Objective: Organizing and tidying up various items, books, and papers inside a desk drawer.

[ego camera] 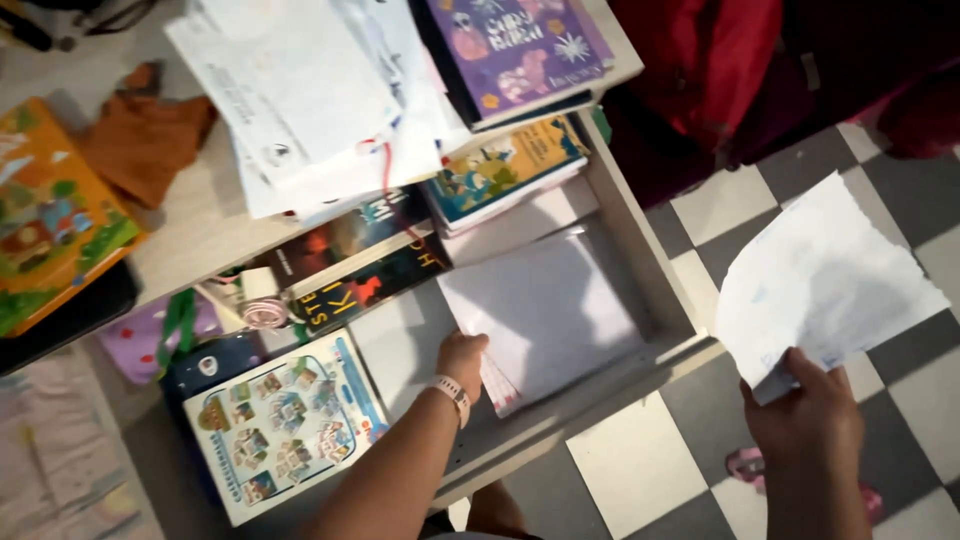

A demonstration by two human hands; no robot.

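The open pale drawer sits over a grey-and-white checkered floor, books packed along its far side. Inside lies a white paper stack, its near corner pinched in my left hand. My right hand grips a creased white sheet above the floor.

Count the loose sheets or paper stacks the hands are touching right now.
2. The right hand holds a torn-edged white sheet over the checkered floor; the left hand rests on a white paper stack in the open drawer. More papers may lie beneath.
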